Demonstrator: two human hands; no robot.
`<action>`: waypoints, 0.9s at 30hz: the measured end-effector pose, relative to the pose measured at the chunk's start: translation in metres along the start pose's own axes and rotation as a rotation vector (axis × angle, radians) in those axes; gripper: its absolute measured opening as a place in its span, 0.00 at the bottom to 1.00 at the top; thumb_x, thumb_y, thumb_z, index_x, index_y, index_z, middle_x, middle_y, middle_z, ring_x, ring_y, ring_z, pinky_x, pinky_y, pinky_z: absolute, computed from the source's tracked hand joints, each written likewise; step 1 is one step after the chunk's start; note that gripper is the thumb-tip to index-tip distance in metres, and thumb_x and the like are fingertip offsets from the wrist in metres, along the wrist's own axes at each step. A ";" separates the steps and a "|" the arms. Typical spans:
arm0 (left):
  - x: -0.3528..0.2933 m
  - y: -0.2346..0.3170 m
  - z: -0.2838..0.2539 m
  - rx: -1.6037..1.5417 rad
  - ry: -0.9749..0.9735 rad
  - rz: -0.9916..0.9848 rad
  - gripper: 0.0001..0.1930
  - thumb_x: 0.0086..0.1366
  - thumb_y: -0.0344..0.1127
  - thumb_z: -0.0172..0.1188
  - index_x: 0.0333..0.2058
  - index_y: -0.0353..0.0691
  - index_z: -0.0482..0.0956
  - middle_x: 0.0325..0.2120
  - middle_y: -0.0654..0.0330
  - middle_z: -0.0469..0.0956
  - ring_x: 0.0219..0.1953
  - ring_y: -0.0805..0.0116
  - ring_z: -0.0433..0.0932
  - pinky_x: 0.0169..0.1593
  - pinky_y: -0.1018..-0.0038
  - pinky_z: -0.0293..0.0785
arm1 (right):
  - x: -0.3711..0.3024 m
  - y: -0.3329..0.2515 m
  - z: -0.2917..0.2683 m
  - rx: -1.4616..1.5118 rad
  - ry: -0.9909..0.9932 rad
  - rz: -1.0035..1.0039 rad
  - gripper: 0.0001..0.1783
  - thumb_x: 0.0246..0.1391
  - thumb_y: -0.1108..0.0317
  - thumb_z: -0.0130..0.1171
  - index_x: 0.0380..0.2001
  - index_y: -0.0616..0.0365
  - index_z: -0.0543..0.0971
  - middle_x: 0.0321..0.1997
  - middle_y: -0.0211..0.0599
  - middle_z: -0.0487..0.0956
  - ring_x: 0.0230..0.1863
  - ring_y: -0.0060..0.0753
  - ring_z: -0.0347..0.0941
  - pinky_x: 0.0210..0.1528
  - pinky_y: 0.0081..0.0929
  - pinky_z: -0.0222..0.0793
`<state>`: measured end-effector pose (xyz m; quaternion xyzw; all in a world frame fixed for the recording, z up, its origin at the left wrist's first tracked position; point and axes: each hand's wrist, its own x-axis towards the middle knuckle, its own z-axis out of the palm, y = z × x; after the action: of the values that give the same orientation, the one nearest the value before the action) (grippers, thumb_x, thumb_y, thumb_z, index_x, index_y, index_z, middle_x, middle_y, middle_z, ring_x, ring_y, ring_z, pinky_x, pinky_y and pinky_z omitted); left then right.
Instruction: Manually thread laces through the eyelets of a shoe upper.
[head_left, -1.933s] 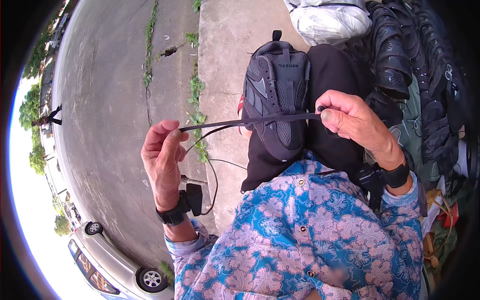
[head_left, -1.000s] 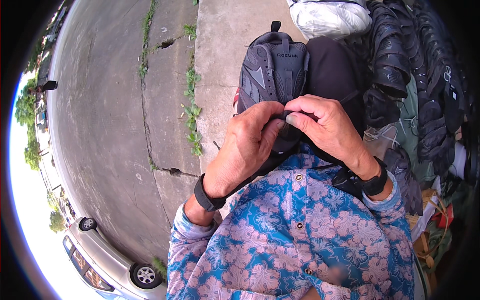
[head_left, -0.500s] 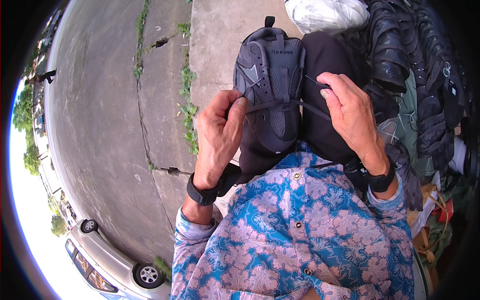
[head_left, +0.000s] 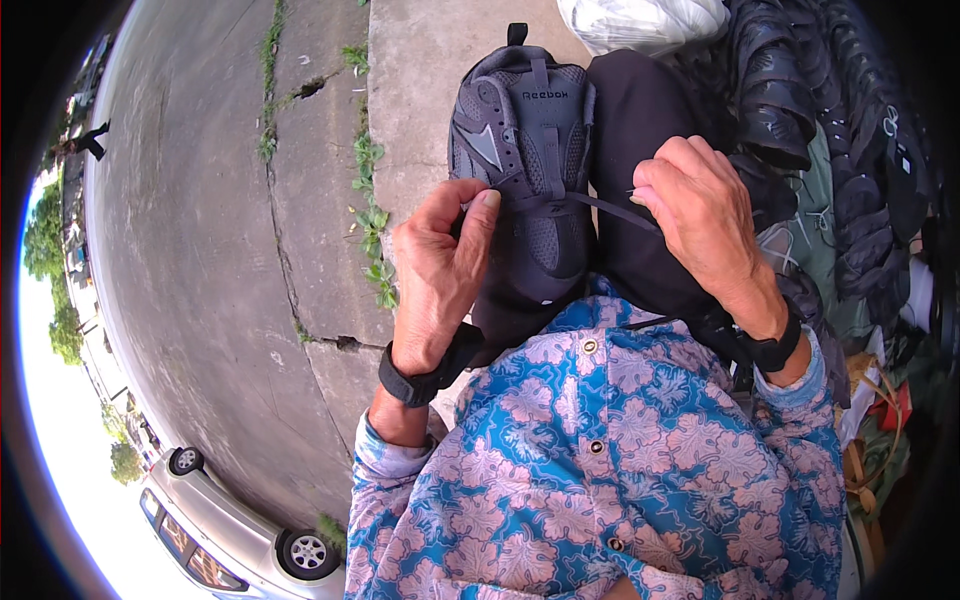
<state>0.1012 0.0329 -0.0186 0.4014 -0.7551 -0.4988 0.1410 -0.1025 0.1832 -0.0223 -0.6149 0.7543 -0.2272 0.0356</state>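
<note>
The right hand (head_left: 700, 215) hides part of the dark lace (head_left: 612, 208) — the white bag (head_left: 645, 22) is cut off above — a distant figure (head_left: 93, 142) is too small to make out.

Dark grey shoe (head_left: 525, 165) on left thigh (head_left: 505, 325), toe toward person (head_left: 640, 450); flat dark lace (head_left: 612, 209) across lower tongue (head_left: 551, 160), extending right.

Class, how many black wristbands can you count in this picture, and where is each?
2. The left wristband circles the wrist behind the left hand; the right wristband circles the wrist behind the right hand. Neither is hidden.
</note>
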 end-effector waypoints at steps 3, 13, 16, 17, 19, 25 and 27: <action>-0.001 0.000 -0.001 0.019 -0.004 -0.063 0.12 0.67 0.38 0.58 0.37 0.33 0.78 0.25 0.70 0.75 0.28 0.83 0.68 0.32 0.84 0.65 | 0.006 -0.006 0.011 0.096 0.080 0.015 0.07 0.46 0.70 0.65 0.28 0.55 0.76 0.30 0.30 0.72 0.35 0.35 0.68 0.39 0.34 0.63; -0.003 -0.007 0.003 -0.006 0.039 -0.034 0.10 0.66 0.36 0.58 0.33 0.33 0.77 0.21 0.70 0.72 0.25 0.83 0.66 0.30 0.83 0.64 | 0.009 -0.022 0.033 0.125 0.091 -0.022 0.07 0.45 0.69 0.66 0.25 0.53 0.76 0.28 0.29 0.73 0.36 0.33 0.68 0.44 0.37 0.56; -0.004 -0.008 0.006 -0.061 0.055 -0.033 0.08 0.65 0.34 0.59 0.32 0.33 0.77 0.18 0.68 0.72 0.23 0.82 0.67 0.27 0.81 0.65 | 0.011 -0.023 0.033 0.123 0.118 -0.012 0.07 0.44 0.69 0.65 0.23 0.53 0.75 0.27 0.29 0.72 0.35 0.33 0.68 0.44 0.37 0.56; -0.004 -0.008 0.006 -0.085 0.052 -0.031 0.09 0.65 0.34 0.59 0.32 0.33 0.77 0.18 0.69 0.71 0.23 0.82 0.66 0.27 0.82 0.64 | 0.011 -0.023 0.033 0.122 0.124 0.000 0.08 0.44 0.69 0.65 0.22 0.53 0.75 0.26 0.30 0.72 0.34 0.33 0.68 0.44 0.37 0.56; -0.005 -0.007 0.006 -0.093 0.044 -0.042 0.09 0.66 0.34 0.59 0.32 0.33 0.77 0.19 0.70 0.71 0.23 0.83 0.66 0.27 0.82 0.64 | 0.012 -0.023 0.033 0.111 0.116 -0.006 0.08 0.44 0.70 0.65 0.22 0.53 0.74 0.26 0.30 0.71 0.34 0.33 0.67 0.43 0.37 0.56; -0.006 -0.003 0.005 -0.071 0.034 -0.044 0.08 0.66 0.33 0.58 0.32 0.33 0.77 0.18 0.70 0.72 0.23 0.83 0.66 0.26 0.82 0.64 | 0.016 -0.026 0.038 0.056 0.113 -0.035 0.07 0.44 0.70 0.63 0.21 0.54 0.74 0.24 0.31 0.71 0.32 0.34 0.67 0.43 0.37 0.56; -0.007 -0.001 0.005 -0.049 0.036 -0.033 0.08 0.66 0.33 0.58 0.32 0.33 0.77 0.18 0.69 0.72 0.23 0.83 0.66 0.26 0.82 0.64 | 0.017 -0.026 0.040 0.053 0.136 -0.046 0.07 0.45 0.70 0.62 0.20 0.54 0.73 0.24 0.31 0.70 0.32 0.34 0.67 0.43 0.37 0.56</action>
<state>0.1026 0.0413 -0.0207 0.4190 -0.7332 -0.5122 0.1564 -0.0690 0.1517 -0.0444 -0.6142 0.7342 -0.2892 -0.0047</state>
